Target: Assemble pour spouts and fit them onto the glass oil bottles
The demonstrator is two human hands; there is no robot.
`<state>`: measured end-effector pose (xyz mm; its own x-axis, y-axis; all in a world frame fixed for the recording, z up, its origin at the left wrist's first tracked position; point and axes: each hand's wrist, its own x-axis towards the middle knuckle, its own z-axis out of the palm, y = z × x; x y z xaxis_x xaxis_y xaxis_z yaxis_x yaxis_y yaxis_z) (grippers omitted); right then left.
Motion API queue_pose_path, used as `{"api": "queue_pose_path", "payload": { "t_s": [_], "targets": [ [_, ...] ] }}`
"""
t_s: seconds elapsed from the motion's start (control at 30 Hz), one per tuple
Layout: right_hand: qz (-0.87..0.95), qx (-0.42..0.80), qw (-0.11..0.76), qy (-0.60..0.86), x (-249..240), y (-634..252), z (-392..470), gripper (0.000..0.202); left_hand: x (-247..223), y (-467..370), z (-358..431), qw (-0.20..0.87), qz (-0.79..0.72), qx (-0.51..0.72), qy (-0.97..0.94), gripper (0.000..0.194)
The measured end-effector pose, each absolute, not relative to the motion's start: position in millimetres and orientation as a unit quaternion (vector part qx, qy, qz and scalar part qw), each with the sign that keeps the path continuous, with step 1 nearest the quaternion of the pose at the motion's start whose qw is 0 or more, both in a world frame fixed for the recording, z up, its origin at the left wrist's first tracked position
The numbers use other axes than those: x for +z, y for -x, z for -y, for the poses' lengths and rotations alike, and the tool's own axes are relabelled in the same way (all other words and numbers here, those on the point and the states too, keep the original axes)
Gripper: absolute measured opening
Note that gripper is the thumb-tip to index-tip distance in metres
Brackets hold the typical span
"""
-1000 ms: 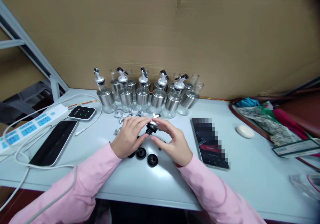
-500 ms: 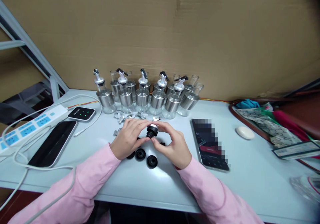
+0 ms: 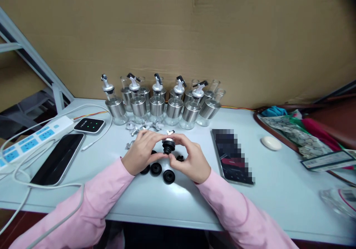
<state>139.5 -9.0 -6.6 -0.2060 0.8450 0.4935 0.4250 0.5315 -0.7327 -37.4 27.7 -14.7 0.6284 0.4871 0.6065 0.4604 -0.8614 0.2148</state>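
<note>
Between my two hands is a bottle pourer point(image 3: 168, 144) with a silver top and a black ribbed stopper below. The fingers and thumb of my left hand point(image 3: 144, 150) close on its left side. From the right, my right hand point(image 3: 191, 159) pinches it too, thumb near the stopper's bottom end. Several round black stoppers point(image 3: 169, 176) lie on the table just below my hands. Behind my left hand rests a small heap of silver pourer tops point(image 3: 147, 126), partly covered by the fingers.
A row of glass bottles with steel sleeves point(image 3: 174, 111) stands at the back, several fitted with pourers. A phone point(image 3: 232, 158) lies right, with a white oval object point(image 3: 271, 143) beyond. On the left are another phone point(image 3: 58, 160), a power strip point(image 3: 36, 139) and a small device point(image 3: 89, 125).
The pourer has turned more upright between my fingers. Both hands keep their hold in nearly the same place, and the view has shifted slightly.
</note>
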Motion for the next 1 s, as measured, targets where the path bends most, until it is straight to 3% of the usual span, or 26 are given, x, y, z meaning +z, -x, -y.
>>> {"api": "queue_pose_path", "payload": {
  "t_s": [1.0],
  "targets": [
    [0.74, 0.23, 0.413, 0.478, -3.4, -140.0, 12.4, 0.04, -17.8, 37.5, -28.2, 0.021, -0.238, 0.355, -0.904, 0.031]
  ]
}}
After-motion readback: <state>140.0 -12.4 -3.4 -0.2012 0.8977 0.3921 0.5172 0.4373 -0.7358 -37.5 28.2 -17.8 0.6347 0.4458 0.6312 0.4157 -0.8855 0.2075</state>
